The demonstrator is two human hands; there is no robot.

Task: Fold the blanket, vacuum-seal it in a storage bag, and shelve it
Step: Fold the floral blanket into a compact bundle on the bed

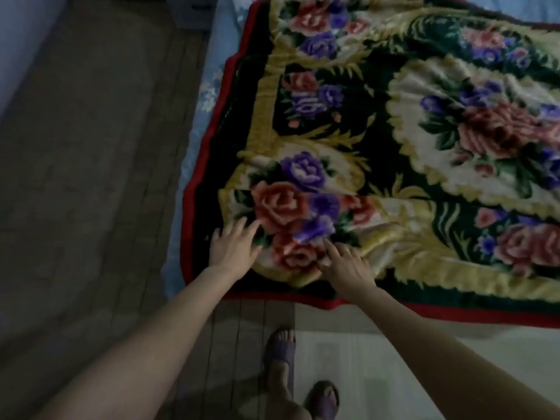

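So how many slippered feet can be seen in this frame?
2: one purple slipper on the floor below the blanket's red edge, the other slipper lower right of it, cut off by the frame's bottom.

Bare floor [91,177] left of the bed, blanket [394,131] covering the mattress.

The blanket [378,140] lies spread flat, lightly rumpled: plush, dark green with yellow scrollwork, red and purple roses (cream medallion in the middle), a red border along its edges.
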